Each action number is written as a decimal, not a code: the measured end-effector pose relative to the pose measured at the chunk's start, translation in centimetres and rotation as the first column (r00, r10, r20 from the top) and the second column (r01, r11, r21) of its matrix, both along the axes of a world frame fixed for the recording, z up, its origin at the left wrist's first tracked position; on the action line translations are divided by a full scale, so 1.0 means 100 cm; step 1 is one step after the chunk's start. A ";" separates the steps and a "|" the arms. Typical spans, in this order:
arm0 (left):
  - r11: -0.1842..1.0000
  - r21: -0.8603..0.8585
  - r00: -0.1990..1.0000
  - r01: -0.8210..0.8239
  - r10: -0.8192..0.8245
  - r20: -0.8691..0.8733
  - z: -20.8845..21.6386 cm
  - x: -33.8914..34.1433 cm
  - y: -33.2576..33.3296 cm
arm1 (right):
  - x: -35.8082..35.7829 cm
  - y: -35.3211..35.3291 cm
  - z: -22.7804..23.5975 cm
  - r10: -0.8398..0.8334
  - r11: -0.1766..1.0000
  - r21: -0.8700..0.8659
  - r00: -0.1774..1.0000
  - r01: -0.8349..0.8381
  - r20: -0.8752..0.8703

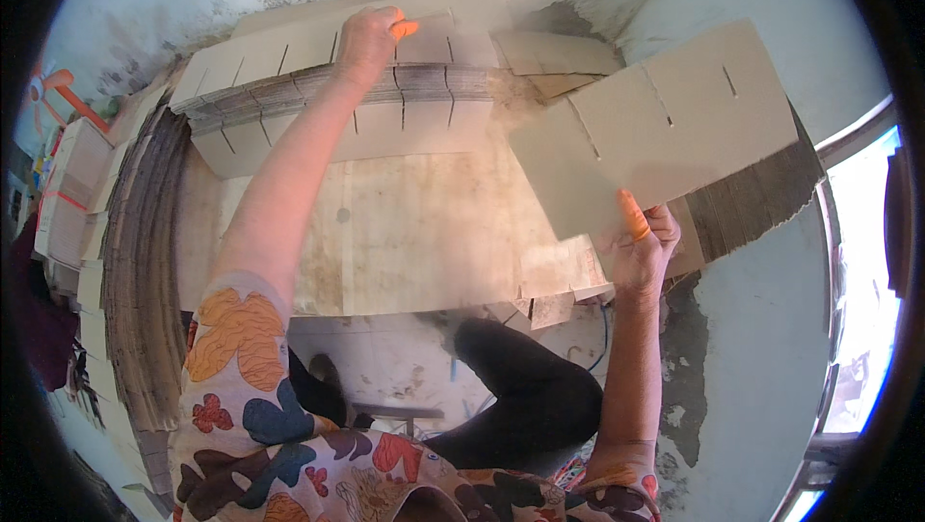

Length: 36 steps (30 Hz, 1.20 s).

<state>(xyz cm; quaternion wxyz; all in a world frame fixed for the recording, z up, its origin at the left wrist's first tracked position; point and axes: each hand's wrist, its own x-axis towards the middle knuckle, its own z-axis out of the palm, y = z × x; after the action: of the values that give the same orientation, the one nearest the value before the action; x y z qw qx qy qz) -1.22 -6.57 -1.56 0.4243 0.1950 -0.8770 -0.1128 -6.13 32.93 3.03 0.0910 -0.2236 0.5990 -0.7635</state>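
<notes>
My right hand (644, 247), with an orange finger cover, grips the near edge of a slotted cardboard divider sheet (655, 127). That sheet is tilted, its slots facing up. My left hand (371, 40) is closed over the far side of a row of slotted cardboard dividers (289, 59); it also wears orange finger covers. Whether its fingers pinch a piece of cardboard is hidden. The row stands packed tightly on the wooden table (385, 233).
A tall stack of cardboard (145, 262) lines the left side. More stacked cardboard (756, 194) lies under the raised sheet at the right. An orange fan (67, 93) is at the far left. Peeling walls stand behind; a bright window (862, 281) is at right.
</notes>
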 end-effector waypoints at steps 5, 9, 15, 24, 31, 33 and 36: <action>0.807 -0.551 0.962 0.214 -0.076 0.262 -0.002 0.003 0.014 | 0.033 -0.025 0.009 -0.025 0.992 0.123 0.994 0.038 -0.104; 0.764 -0.575 0.904 0.293 -0.025 0.428 0.013 0.024 0.062 | 0.048 -0.044 -0.003 -0.100 0.968 0.220 0.992 0.116 -0.084; 0.577 -0.775 0.955 0.257 -0.032 0.293 -0.007 0.050 0.097 | 0.045 -0.056 -0.017 -0.075 0.957 0.278 0.997 0.081 -0.032; 0.731 -0.615 0.932 0.297 -0.082 0.353 -0.023 0.065 0.112 | 0.045 -0.055 -0.016 -0.012 0.878 0.479 1.000 0.020 -0.020; 0.722 -0.633 0.959 0.281 -0.187 0.212 -0.022 0.069 0.116 | 0.042 -0.055 -0.023 -0.026 0.900 0.435 0.999 0.039 -0.035; 0.712 -0.645 0.961 0.277 -0.195 0.197 -0.018 0.074 0.112 | 0.041 -0.055 -0.025 -0.027 0.903 0.428 0.999 0.039 -0.034; 0.691 -0.677 0.967 0.253 -0.178 0.180 -0.016 0.078 0.111 | 0.041 -0.055 -0.024 -0.021 0.900 0.436 0.999 0.030 -0.027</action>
<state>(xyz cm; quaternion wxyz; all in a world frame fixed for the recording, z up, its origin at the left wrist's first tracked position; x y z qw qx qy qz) 6.56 4.53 -3.20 0.4057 -0.0775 -0.8917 0.1852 -2.02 27.41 0.68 0.1223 -0.1978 0.7585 -0.6088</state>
